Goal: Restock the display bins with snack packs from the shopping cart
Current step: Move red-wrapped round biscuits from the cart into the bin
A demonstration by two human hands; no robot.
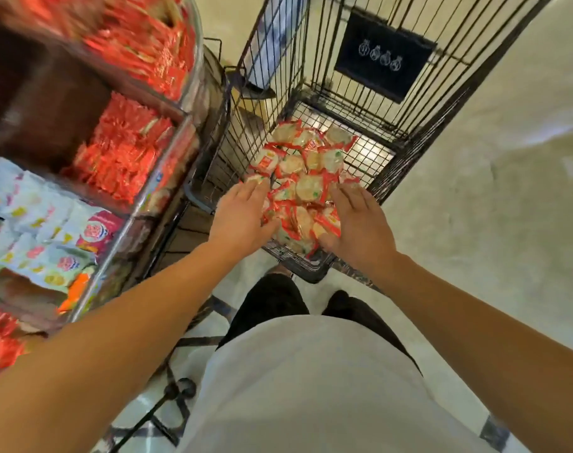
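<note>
Snack packs: red-edged, pale round crackers inside.

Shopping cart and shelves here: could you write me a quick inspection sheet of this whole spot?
Surface: pale shop floor, bare where it shows.
Job's things: snack packs, red-edged, heaped in the shopping cart; display bins on the person's left already hold red packs.
Clutter: pale blue and white packs in a lower bin; a dark sign hangs on the cart's far wall.
Grippers: left hand and right hand both reach into the heap, fingers spread over the packs on either side; no pack lifted yet.
Cables: nothing seen.
Surroundings: the person's white shirt and dark shoes below; the rack is motion-blurred.
</note>
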